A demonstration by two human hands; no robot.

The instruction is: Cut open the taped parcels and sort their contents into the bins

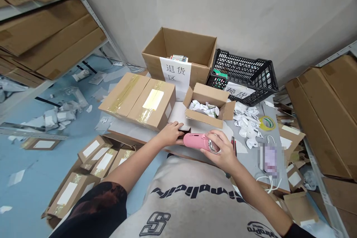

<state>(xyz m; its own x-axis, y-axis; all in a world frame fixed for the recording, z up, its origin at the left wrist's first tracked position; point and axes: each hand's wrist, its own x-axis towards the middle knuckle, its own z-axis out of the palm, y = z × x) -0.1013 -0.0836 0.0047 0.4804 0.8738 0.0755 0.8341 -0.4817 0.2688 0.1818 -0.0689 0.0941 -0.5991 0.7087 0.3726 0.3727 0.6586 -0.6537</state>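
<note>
A pink bottle [195, 141] with a silvery end lies on its side over the table's near edge. My right hand [222, 150] is wrapped around the bottle's silvery end, at right. My left hand [170, 134] grips a small dark-sided box [185, 130], its fingers over the top. The bottle's other end meets the mouth of this box; how far it reaches inside I cannot tell. Just beyond my hands stands an open carton [208, 121] with crumpled paper in it.
Taped cartons [136, 100] sit at the table's left. Behind are a large open box [152, 57] and a black crate [248, 70]. Crumpled paper [247, 119], a tape roll [267, 123] and a phone [270, 160] lie at right. Boxes [102, 160] fill a carton on the floor.
</note>
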